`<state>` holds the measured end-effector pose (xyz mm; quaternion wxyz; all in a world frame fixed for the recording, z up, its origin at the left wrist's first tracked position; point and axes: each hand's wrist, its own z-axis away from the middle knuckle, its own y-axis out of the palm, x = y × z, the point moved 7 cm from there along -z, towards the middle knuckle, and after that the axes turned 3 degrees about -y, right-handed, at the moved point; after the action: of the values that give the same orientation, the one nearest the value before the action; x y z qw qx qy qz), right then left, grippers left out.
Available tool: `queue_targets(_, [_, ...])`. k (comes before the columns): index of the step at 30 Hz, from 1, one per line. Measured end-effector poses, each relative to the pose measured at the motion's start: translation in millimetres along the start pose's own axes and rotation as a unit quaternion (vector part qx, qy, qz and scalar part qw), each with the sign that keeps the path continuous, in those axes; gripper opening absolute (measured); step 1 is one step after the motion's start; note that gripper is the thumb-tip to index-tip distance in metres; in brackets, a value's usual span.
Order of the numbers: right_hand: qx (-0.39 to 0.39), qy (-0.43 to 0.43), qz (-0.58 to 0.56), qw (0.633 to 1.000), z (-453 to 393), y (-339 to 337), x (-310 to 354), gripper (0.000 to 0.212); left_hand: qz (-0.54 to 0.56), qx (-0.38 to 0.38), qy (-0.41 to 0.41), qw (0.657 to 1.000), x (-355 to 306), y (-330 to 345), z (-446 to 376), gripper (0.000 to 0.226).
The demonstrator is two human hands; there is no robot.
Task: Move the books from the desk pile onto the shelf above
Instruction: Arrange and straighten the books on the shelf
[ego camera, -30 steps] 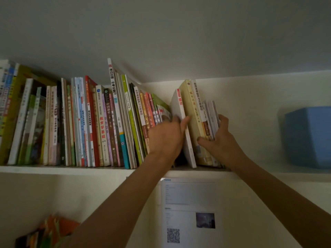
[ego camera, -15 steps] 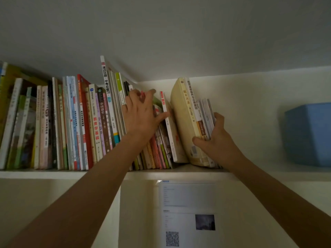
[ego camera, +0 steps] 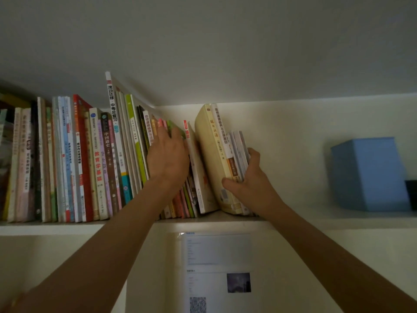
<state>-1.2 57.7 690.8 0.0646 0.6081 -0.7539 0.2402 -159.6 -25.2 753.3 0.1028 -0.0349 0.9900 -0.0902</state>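
At frame centre, a flat, open left hand (ego camera: 168, 158) is pressing leaning paperbacks (ego camera: 180, 199); the right hand (ego camera: 249, 184) is clasping a cream-spined book cluster (ego camera: 222, 159) on the white shelf (ego camera: 56, 228).

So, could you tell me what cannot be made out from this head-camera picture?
- Desk pile: out of the head view, below the bottom edge.
- Thin books behind the left hand: middles of their spines covered by it.
- Small books gripped by the right hand: lower parts hidden by the fingers.
- Printed sheet under the shelf: text and code too blurred to read.
- Dark object beside the blue box: cut by the right edge.
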Motion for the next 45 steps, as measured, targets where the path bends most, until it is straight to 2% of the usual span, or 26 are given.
queue_targets(2, [0.004, -0.004, 0.002, 1.0, 0, 1, 1, 0.079, 0.004, 0.022, -0.003, 1.0, -2, 0, 3, 0.029])
queue_targets(5, [0.015, -0.011, 0.002, 1.0, 0, 3, 2, 0.081, 0.039, 0.052, 0.015, 0.998, -4, 4, 7, 0.041])
queue_targets(9, [0.018, -0.009, 0.012, 1.0, -1, 5, 1, 0.084, 0.173, -0.001, -0.022, 0.985, 9, -16, 11, 0.047])
queue_targets(11, [0.028, -0.012, 0.009, 0.999, -1, 7, 2, 0.085, 0.217, -0.025, -0.045, 0.975, 15, -33, 12, 0.04])
queue_targets(14, [0.061, -0.019, 0.013, 0.998, 1, 15, 8, 0.086, 0.298, -0.022, -0.091, 0.95, 28, -50, 11, 0.018])
queue_targets(17, [0.09, 0.004, 0.032, 0.995, 2, 19, 14, 0.105, 0.346, -0.03, -0.134, 0.928, 35, -58, 22, 0.009])
queue_targets(19, [0.103, 0.013, 0.059, 0.993, 4, 20, 17, 0.113, 0.376, 0.015, -0.157, 0.913, 32, -50, 39, 0.009])
queue_targets(21, [0.096, 0.015, 0.076, 0.992, 5, 19, 18, 0.113, 0.417, 0.104, -0.18, 0.885, 24, -33, 58, 0.023])
queue_targets(23, [0.067, 0.022, 0.097, 0.993, 5, 19, 18, 0.109, 0.412, 0.134, -0.189, 0.881, 20, -29, 68, 0.025])
queue_targets(26, [0.035, 0.031, 0.133, 0.99, 5, 24, 21, 0.101, 0.406, 0.102, -0.208, 0.884, 25, -50, 66, 0.012])
queue_targets(29, [0.05, 0.036, 0.146, 0.987, 5, 33, 26, 0.096, 0.419, 0.071, -0.196, 0.883, 23, -83, 66, 0.012])
queue_targets(33, [0.109, 0.065, 0.066, 0.99, 1, 29, 25, 0.084, 0.442, 0.015, -0.173, 0.88, 15, -123, 71, 0.014])
queue_targets(35, [0.113, 0.075, 0.022, 0.991, 1, 12, 26, 0.075, 0.455, 0.019, -0.154, 0.877, -1, -130, 71, 0.015])
queue_targets(39, [-0.048, 0.103, -0.109, 0.988, 0, -54, 27, 0.045, 0.453, 0.016, -0.132, 0.881, -41, -118, 66, 0.018])
queue_targets(40, [-0.065, 0.107, -0.123, 0.984, 1, -68, 26, 0.039, 0.449, 0.01, -0.133, 0.884, -49, -111, 64, 0.019])
queue_targets(42, [-0.033, 0.11, -0.127, 0.985, 6, -82, 24, 0.031, 0.447, -0.006, -0.145, 0.883, -66, -102, 61, 0.015])
queue_targets(45, [0.064, 0.141, -0.138, 0.978, 23, -77, 14, 0.034, 0.441, -0.032, -0.15, 0.884, -87, -97, 55, 0.016])
